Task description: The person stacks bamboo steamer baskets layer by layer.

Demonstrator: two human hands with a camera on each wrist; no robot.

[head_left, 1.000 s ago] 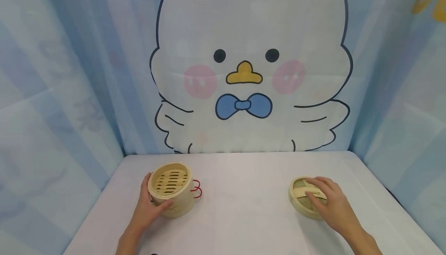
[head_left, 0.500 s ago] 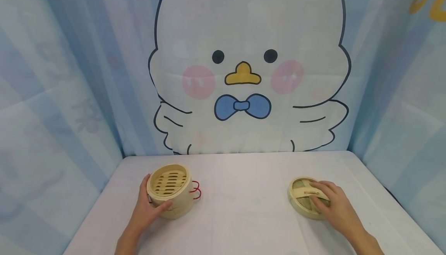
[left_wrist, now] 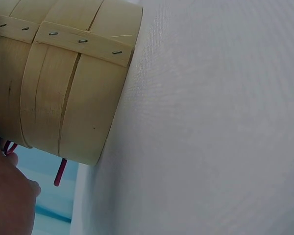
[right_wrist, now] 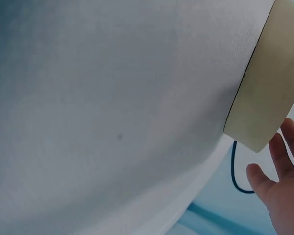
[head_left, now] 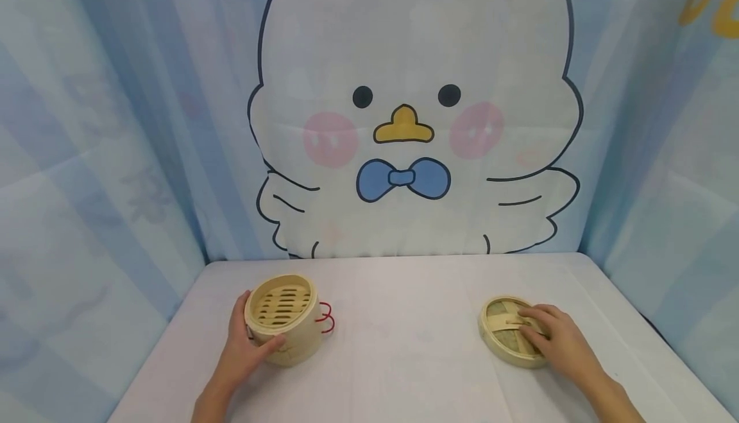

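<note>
On the left of the table, the left hand (head_left: 239, 351) grips a round bamboo steamer (head_left: 297, 341) with a slatted top and red loops on its right side. The thumb lies at the front, the other fingers round the left and back. In the left wrist view the steamer (left_wrist: 73, 93) shows its stapled wall beside part of the hand (left_wrist: 10, 193). On the right, a woven bamboo lid (head_left: 508, 350) with a strap lies flat. The right hand (head_left: 568, 347) rests its fingertips over the lid's right part, fingers loosely extended. The right wrist view shows the lid's side (right_wrist: 264, 78) and spread fingers (right_wrist: 282, 164).
A white cloth covers the table (head_left: 404, 346), with a stretch of it between steamer and lid. Behind hangs a curtain (head_left: 416, 44) with a cartoon bird, and blue-striped curtains stand at both sides. A dark cord (right_wrist: 233, 169) shows beyond the edge in the right wrist view.
The right hand's fingers have shifted right across the lid, from its strap toward its right side, uncovering more of the strap. The left hand keeps its hold on the steamer.
</note>
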